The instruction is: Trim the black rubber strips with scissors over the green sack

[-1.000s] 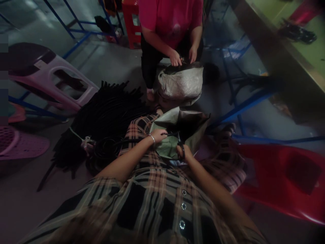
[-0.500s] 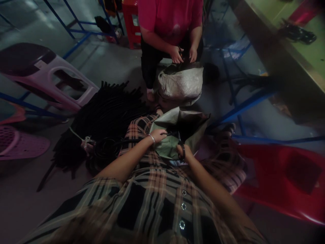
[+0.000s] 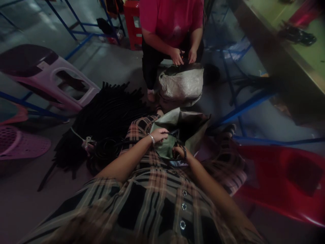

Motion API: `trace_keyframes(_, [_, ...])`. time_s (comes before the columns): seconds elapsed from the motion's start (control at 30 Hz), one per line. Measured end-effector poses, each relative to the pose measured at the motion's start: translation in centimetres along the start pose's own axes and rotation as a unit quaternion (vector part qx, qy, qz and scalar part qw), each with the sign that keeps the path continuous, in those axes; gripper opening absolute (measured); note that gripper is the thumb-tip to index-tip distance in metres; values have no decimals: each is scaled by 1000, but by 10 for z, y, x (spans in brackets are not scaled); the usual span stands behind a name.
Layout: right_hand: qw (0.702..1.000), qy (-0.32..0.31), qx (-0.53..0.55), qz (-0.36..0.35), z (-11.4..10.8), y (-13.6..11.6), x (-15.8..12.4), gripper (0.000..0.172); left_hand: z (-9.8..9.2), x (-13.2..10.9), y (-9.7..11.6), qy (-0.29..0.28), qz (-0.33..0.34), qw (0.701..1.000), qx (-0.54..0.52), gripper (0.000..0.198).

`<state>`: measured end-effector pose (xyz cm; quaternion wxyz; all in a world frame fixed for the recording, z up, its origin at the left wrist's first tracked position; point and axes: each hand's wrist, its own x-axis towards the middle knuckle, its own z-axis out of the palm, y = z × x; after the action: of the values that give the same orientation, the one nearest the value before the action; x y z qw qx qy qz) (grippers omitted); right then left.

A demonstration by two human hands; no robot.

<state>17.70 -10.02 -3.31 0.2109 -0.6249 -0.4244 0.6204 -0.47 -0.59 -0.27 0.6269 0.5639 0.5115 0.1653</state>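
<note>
An open grey-green sack [image 3: 189, 118] rests between my knees. My left hand [image 3: 159, 134] is closed in a pinch on a thin black strip [image 3: 173, 132] at the sack's near edge. Just right of it, my right hand [image 3: 179, 152] is closed on the handles of black scissors [image 3: 183, 151], close to the strip. A large bundle of long black strips [image 3: 106, 112] lies on the floor to my left, tied with a pale cord.
Across from me a person in a pink shirt [image 3: 172, 17] works with both hands over a pale sack [image 3: 181, 84]. A tipped lilac stool [image 3: 50, 78] and a pink basket [image 3: 20, 144] lie left, a red chair [image 3: 281, 179] right, and a green table [image 3: 291, 37] far right.
My right hand with the scissors has shifted slightly left and up toward the strip. The person opposite has moved their hands a little over the pale sack.
</note>
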Motion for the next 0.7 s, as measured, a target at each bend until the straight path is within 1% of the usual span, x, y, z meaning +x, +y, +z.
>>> trace_keyframes(0.1, [1000, -14, 8, -9, -1, 2, 0, 26, 1, 2, -4, -4, 9, 1000, 1, 24])
trace_keyframes(0.2, [1000, -12, 4, 1, -3, 3, 2, 26, 3, 3, -6, -9, 8, 1000, 4, 24])
trace_keyframes(0.37, [1000, -18, 24, 9, -1, 0, -1, 25, 4, -1, -2, -25, 7, 999, 18, 26])
trace_keyframes(0.53, [999, 2, 34, 35, 0, -10, -7, 21, 5, -4, 1, -26, 7, 999, 28, 26])
trace_keyframes(0.7, [1000, 12, 20, -12, -1, -11, -9, 25, 6, -4, 5, -29, 9, 999, 35, 25])
